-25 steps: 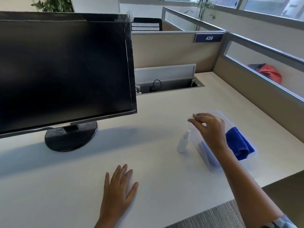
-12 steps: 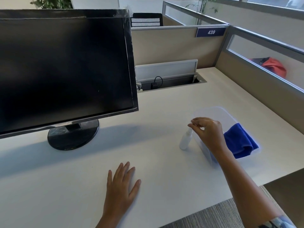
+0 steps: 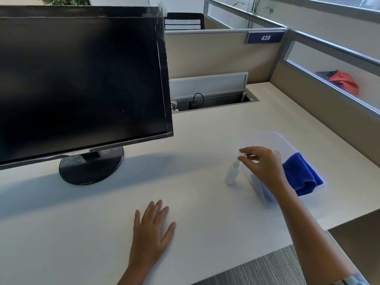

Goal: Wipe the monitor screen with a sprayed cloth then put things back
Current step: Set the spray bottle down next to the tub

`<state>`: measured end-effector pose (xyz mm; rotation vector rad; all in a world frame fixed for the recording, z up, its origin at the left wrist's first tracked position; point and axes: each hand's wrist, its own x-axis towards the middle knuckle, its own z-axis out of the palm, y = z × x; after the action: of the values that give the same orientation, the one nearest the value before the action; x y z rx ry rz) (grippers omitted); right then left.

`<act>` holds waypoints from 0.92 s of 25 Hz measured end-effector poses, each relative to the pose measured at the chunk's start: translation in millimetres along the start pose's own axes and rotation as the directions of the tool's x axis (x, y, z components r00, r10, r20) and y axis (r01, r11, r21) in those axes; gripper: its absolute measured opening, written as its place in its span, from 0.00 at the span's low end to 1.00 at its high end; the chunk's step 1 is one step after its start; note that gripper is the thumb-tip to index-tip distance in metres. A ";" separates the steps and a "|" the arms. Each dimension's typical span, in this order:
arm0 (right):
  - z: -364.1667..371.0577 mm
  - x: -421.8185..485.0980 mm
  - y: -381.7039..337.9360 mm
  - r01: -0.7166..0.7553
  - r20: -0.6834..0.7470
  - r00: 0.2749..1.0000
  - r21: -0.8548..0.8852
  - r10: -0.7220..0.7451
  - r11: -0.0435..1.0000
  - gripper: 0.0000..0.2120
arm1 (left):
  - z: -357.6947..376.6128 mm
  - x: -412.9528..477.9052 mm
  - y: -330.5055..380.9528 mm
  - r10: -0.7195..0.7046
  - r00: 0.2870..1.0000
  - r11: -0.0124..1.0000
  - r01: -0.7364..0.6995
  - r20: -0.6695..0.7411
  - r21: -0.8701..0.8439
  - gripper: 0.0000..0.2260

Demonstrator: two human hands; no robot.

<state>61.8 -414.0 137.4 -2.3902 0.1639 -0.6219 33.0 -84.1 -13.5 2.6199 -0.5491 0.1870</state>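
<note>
The black monitor (image 3: 82, 79) stands on its round base at the left of the white desk (image 3: 205, 130), its screen dark. A small white spray bottle (image 3: 232, 173) stands upright to the right of centre. My right hand (image 3: 263, 165) reaches over it from the right, thumb and forefinger pinched on the bottle's top. Just behind that hand sits a clear plastic box (image 3: 267, 135) with a folded blue cloth (image 3: 300, 173) in its right part. My left hand (image 3: 152, 227) lies flat on the desk near the front edge, fingers spread, holding nothing.
An open cable tray (image 3: 213, 99) with a raised flap is set into the desk behind the monitor. Beige cubicle partitions (image 3: 218, 54) close the back and right sides. The desk's front edge runs near my arms, with grey carpet (image 3: 267, 270) below.
My right hand has dropped from above the box down and left onto the top of the spray bottle. The left hand stays flat on the desk. The view has shifted slightly.
</note>
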 end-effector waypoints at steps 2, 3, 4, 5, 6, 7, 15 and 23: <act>2.5 -1.2 2.0 -0.028 0.041 0.999 0.017 0.027 0.999 0.11 | -0.2 -0.1 0.5 -0.001 1.000 1.000 0.001 -0.006 0.001 0.28; 5.1 -2.7 3.2 -0.039 0.056 0.998 0.023 0.038 0.999 0.11 | -0.2 -0.2 0.9 -0.002 1.000 1.000 0.002 -0.007 0.000 0.28; 7.5 -4.6 4.0 -0.049 0.063 0.997 0.033 0.047 0.998 0.11 | -0.2 -0.4 1.1 -0.003 1.000 1.000 0.003 -0.005 0.000 0.28; 9.6 -6.4 4.6 -0.058 0.062 0.997 0.051 0.055 0.997 0.11 | -0.1 -0.5 1.2 -0.003 1.000 1.000 0.003 -0.001 0.001 0.28; 11.4 -7.6 5.3 -0.064 0.055 0.997 0.071 0.060 0.995 0.12 | 0.0 -0.6 1.4 -0.004 1.000 1.000 0.004 0.003 0.003 0.28; 13.0 -8.4 6.4 -0.066 0.045 0.997 0.087 0.062 0.994 0.13 | 0.0 -0.8 1.4 -0.005 1.000 1.000 0.005 0.007 0.003 0.28; 42.9 -15.2 4.9 -0.317 0.066 0.946 0.386 0.317 0.866 0.22 | -0.4 -1.4 1.9 -0.013 1.000 1.000 0.012 0.023 0.013 0.28; 72.7 -14.8 0.0 -0.528 0.211 0.822 0.630 0.528 0.570 0.19 | -0.9 -2.3 2.8 -0.016 1.000 1.000 0.016 0.003 -0.007 0.27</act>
<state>83.3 -368.8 82.7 -1.5091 0.5448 -0.3040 29.7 -85.3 -12.0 2.6172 -0.5284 0.1759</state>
